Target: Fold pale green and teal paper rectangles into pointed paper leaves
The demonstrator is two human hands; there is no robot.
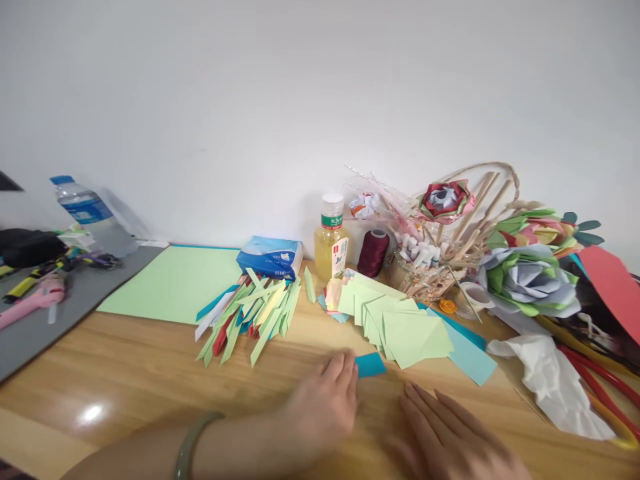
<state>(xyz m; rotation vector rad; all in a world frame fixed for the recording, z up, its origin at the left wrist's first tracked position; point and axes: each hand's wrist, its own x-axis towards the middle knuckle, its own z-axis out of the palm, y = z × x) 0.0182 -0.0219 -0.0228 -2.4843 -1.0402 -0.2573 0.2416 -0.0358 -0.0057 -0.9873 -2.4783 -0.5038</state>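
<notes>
Teal paper (371, 365) lies flat; left hand (326, 399) seemingly covers part.

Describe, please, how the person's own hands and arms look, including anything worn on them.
The left hand and right hand wear no gloves. A smooth grey-green bangle circles the left forearm, where no sleeve shows. The right hand runs off the picture's lower edge, so nothing beyond it can be told.

Water bottle (90, 211) (blue-capped), tissue pack (270, 257)
</notes>
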